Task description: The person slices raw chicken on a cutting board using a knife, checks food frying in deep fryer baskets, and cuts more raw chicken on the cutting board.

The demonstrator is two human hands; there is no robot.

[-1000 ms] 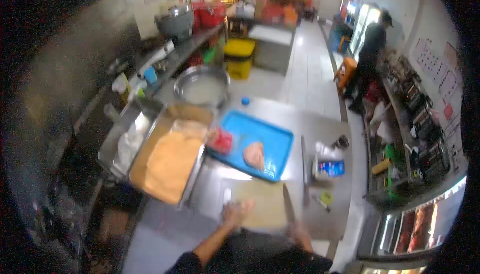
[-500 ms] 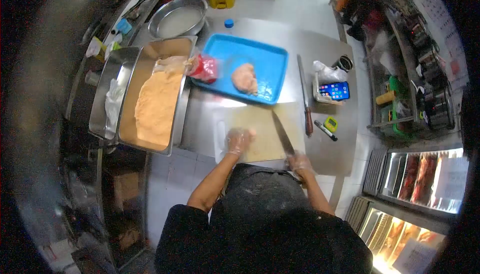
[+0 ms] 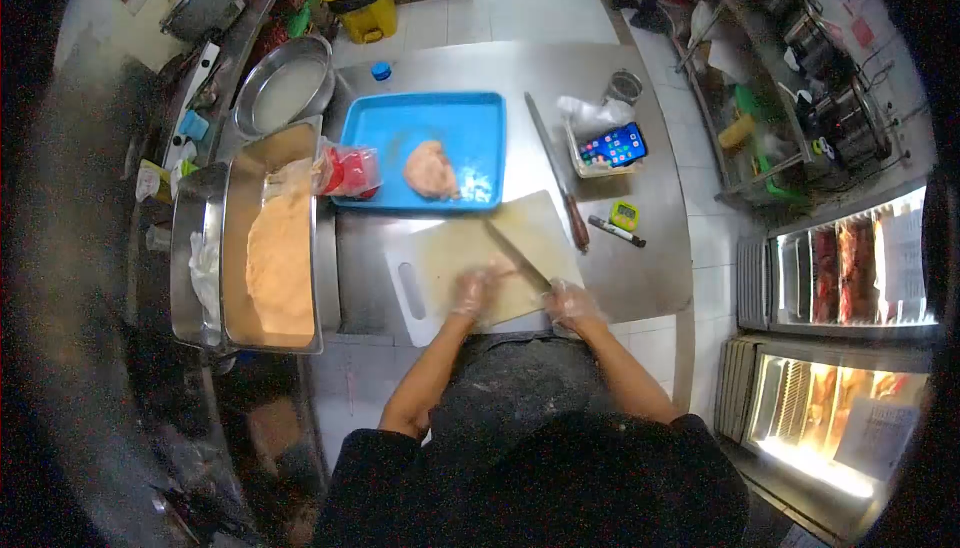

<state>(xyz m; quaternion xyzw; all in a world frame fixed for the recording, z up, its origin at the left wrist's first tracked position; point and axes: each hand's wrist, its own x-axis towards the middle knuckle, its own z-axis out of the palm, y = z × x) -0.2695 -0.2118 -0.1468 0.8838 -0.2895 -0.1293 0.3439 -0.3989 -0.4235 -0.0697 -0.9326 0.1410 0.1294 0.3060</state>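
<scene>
My right hand (image 3: 572, 305), in a clear plastic glove, is closed round the handle of a large kitchen knife (image 3: 515, 254). Its blade slants up and left across a cream cutting board (image 3: 545, 223) with a white handle end. At the board's lower middle, my gloved left hand (image 3: 474, 294) has its fingers bent on a small strip of raw pale meat (image 3: 503, 267), close to the blade. The fingertips are slightly blurred. Beyond the board, a larger piece of raw pale meat (image 3: 431, 170) lies in a blue tray (image 3: 480, 113).
On the left stand a steel pan of orange-tan powder (image 3: 283, 268) and a narrower steel pan (image 3: 190, 238). A red plastic packet (image 3: 350, 171) touches the tray. To the right lie a sharpening rod (image 3: 556, 168), a phone (image 3: 612, 146), a yellow timer (image 3: 625, 215) and a marker (image 3: 617, 231).
The view has shifted and turned. The knife blade has come nearer my left hand, and the meat strip now shows between my left fingers and the blade. The larger piece stays in the tray.
</scene>
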